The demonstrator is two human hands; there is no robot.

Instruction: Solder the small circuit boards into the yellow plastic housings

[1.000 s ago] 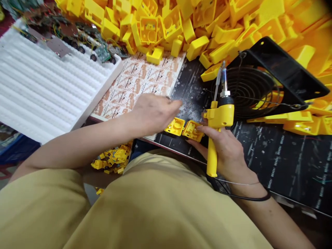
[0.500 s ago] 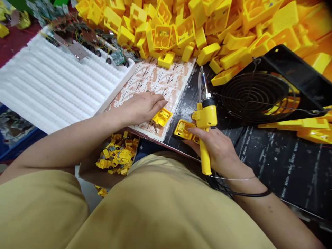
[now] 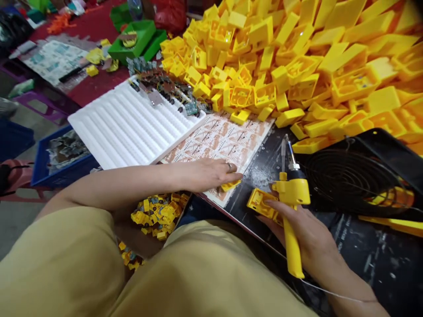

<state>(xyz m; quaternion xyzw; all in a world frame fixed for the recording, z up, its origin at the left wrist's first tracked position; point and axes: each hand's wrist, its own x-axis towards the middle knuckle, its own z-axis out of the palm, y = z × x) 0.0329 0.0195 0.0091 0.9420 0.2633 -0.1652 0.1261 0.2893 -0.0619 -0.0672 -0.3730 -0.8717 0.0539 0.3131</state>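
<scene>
My right hand (image 3: 307, 224) is wrapped round a yellow soldering gun (image 3: 292, 220) whose metal tip points away from me. Between its thumb and fingers it also pinches an open yellow plastic casing (image 3: 261, 202). On the printed sheet (image 3: 211, 136), my left hand (image 3: 208, 174), with a ring on one finger, has its fingers closed over another yellow casing (image 3: 230, 185). Those fingers cover most of that piece, and the thumb is hidden. A thin solder wire (image 3: 333, 293) trails from the gun's lower end.
Yellow casings (image 3: 280, 66) are heaped along the back. A black fan (image 3: 350, 171) stands at the right. On the left lie a white foam tray (image 3: 132, 127) with circuit boards (image 3: 165, 88) and a blue crate (image 3: 41, 163). A box of yellow parts (image 3: 158, 215) sits below the table edge.
The view has tilted up and swung left, showing more of the left-hand area. My left fingers have moved over the casing on the sheet. My right hand still holds the gun and casing.
</scene>
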